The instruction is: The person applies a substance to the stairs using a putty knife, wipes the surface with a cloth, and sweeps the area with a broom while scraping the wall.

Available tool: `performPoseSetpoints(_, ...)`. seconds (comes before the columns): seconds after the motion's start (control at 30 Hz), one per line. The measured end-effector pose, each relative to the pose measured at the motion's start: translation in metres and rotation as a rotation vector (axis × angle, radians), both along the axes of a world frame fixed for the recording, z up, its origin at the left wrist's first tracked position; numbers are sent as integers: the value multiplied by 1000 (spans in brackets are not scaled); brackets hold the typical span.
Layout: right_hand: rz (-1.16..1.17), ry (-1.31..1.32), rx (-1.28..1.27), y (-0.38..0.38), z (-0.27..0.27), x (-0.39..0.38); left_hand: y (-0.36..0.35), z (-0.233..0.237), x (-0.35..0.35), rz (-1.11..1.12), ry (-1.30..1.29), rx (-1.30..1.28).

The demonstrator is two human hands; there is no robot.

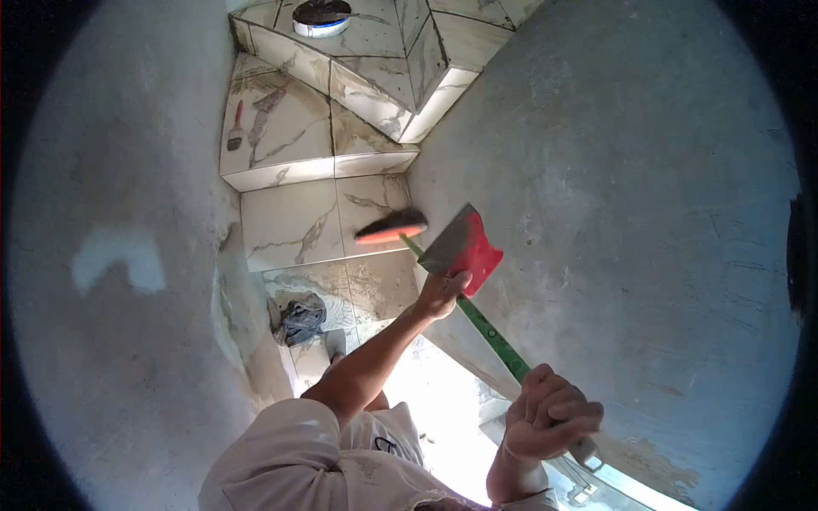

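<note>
Above your left hand (pixel 441 294): red trowel (pixel 464 247) gripped | right hand (pixel 552 419) clenches green handle (pixel 490 336) | a slack grip may drop either onto the tiled steps (pixel 290 226).

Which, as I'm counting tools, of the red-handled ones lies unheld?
The small brush on the upper tiled step; the red trowel is in the left hand.

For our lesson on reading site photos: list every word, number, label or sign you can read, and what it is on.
Nothing here reads clearly.
On the green handle in the right hand: dark marks, too small to read.
On the white shirt: a small dark mark, too blurred to read.
On the red trowel in the left hand: no lettering visible.
</note>
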State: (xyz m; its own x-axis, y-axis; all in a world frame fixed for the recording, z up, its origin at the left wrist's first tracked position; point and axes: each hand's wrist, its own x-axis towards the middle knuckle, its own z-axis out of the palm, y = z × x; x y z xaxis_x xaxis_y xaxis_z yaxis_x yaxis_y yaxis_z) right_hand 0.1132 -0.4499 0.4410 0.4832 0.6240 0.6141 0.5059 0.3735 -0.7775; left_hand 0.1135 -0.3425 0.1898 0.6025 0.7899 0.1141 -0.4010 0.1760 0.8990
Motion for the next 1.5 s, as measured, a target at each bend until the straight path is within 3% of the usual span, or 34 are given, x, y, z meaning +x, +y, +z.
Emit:
performPoseSetpoints(0.07, -56, -133, -27, 6, -4, 0, 20, 9, 0, 232, 145, 147)
performPoseSetpoints(0.1, -113, -271, -103, 16, -13, 6, 30, -17, 10, 388, 151, 267)
performPoseSetpoints(0.13, -386, -638, -79, 31, -36, 15, 41, -43, 20, 539, 157, 385)
performPoseSetpoints(0.17, -489, -842, 37, 43, -67, 32, 56, -21, 11, 321, 266, 45)
performPoseSetpoints(0.2, -121, -218, 195, 68, -77, 22, 57, -39, 17, 322, 266, 47)
performPoseSetpoints(0.27, -139, 110, 117, 63, -90, 21, 62, -94, 28, 227, 289, 118)
performPoseSetpoints(0.3, -127, 112, 120, 62, -80, 19, 54, -26, 16, 182, -29, -257)
performPoseSetpoints(0.33, -158, -15, 149, 59, -58, 17, 45, -29, 18, 188, 84, -34)
performPoseSetpoints(0.4, -179, -134, 175, 48, -27, 16, 18, 12, 24, 413, 154, -49)
performPoseSetpoints(0.47, 1, 179, 285, 35, -10, 18, 26, 48, 19, 513, 118, 78)
performPoseSetpoints(0.5, 8, 173, 281, 42, -13, 22, 32, 57, 20, 603, 76, 206)
performPoseSetpoints(0.53, -20, -76, 241, 54, -19, 28, 44, 51, 19, 608, 70, 198)
performPoseSetpoints(0.57, -50, -324, 199, 63, -27, 33, 63, 43, 13, 385, 205, 104)
performPoseSetpoints(0.6, -49, -328, 199, 68, -41, 36, 76, 30, 13, 157, 336, 17)
performPoseSetpoints(0.63, -139, -76, 60, 74, -59, 38, 80, 2, 26, 208, 1, -68)
performPoseSetpoints(0.67, -223, 177, -80, 78, -68, 38, 75, -1, 27, 210, -1, -64)
performPoseSetpoints(0.7, -198, 74, 68, 75, -64, 38, 65, -3, 25, 182, 45, -47)
performPoseSetpoints(0.73, -187, 73, 73, 70, -49, 36, 58, -2, 23, 156, 91, -32)
performPoseSetpoints(0.8, -176, -275, 25, 50, -13, 25, 32, 38, 20, 282, 11, -171)
performPoseSetpoints(0.83, -177, -271, 21, 46, -7, 23, 31, 50, 19, 345, 10, -99)
performPoseSetpoints(0.9, 42, 130, 234, 40, 2, 22, 40, 54, 20, 408, 3, -29)
performPoseSetpoints(0.93, 43, 126, 232, 43, -10, 28, 56, 45, 22, 364, 160, 80)
performPoseSetpoints(0.97, -275, -257, 83, 50, -33, 39, 69, 38, 21, 314, 319, 186)
performPoseSetpoints(1.0, -588, -639, -68, 58, -50, 46, 83, 49, 16, 267, 186, 22)
performPoseSetpoints(1.03, -588, -639, -75, 63, -57, 45, 88, 21, 21, 254, 184, 98)
performPoseSetpoints(1.07, -461, -298, -104, 70, -63, 40, 89, -15, 28, 240, 180, 176)
performPoseSetpoints(1.1, -324, 38, -119, 77, -65, 38, 78, -27, 34, 201, 97, 8)
performPoseSetpoints(1.17, -304, -64, -12, 66, -36, 27, 43, -11, 34, 185, 86, -193)
performPoseSetpoints(1.23, -301, -154, 67, 43, -10, 16, 17, 42, 22, 393, -46, -65)
performPoseSetpoints(1.3, 110, 212, 259, 26, 5, 18, 15, 55, 24, 453, -133, -107)
performPoseSetpoints(1.33, 106, 206, 260, 32, 0, 20, 27, 56, 20, 367, -1, -112)
performPoseSetpoints(1.4, -170, -279, 159, 54, -30, 32, 56, 32, 22, 294, 144, 14)
performPoseSetpoints(1.47, -577, -478, -51, 55, -94, 55, 78, 3, 27, 275, -64, -89)
performPoseSetpoints(1.5, -581, -476, -50, 55, -92, 51, 73, -15, 32, 272, -63, -87)
